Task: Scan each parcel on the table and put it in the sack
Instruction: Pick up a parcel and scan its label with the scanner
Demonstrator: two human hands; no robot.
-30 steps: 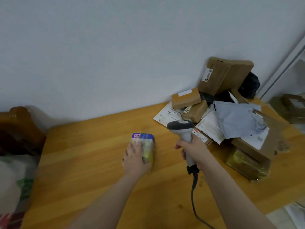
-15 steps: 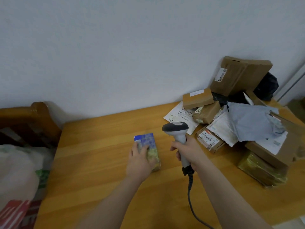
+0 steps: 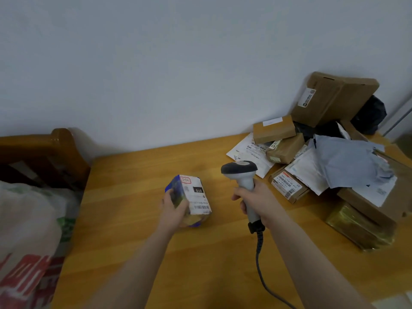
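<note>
My left hand point(image 3: 173, 210) grips a small blue and yellow box parcel point(image 3: 192, 198) at the middle of the wooden table point(image 3: 124, 219). The parcel is tipped so that its white shipping label with a barcode faces up and right. My right hand point(image 3: 254, 202) holds a grey handheld scanner point(image 3: 242, 175) by its handle, just right of the parcel, its dark head pointing left. The scanner's cable trails toward the near edge. A white sack point(image 3: 29, 230) with red and green print lies off the table's left edge.
A pile of parcels point(image 3: 330, 157) fills the table's far right corner: brown cartons, grey and white mailer bags, a gold-wrapped package point(image 3: 359, 228) nearest me. A wooden chair back point(image 3: 44, 152) stands at the left by the wall.
My left hand has turned the small parcel over from lying flat, so its white label now faces up. The scanner stays in my right hand beside it.
</note>
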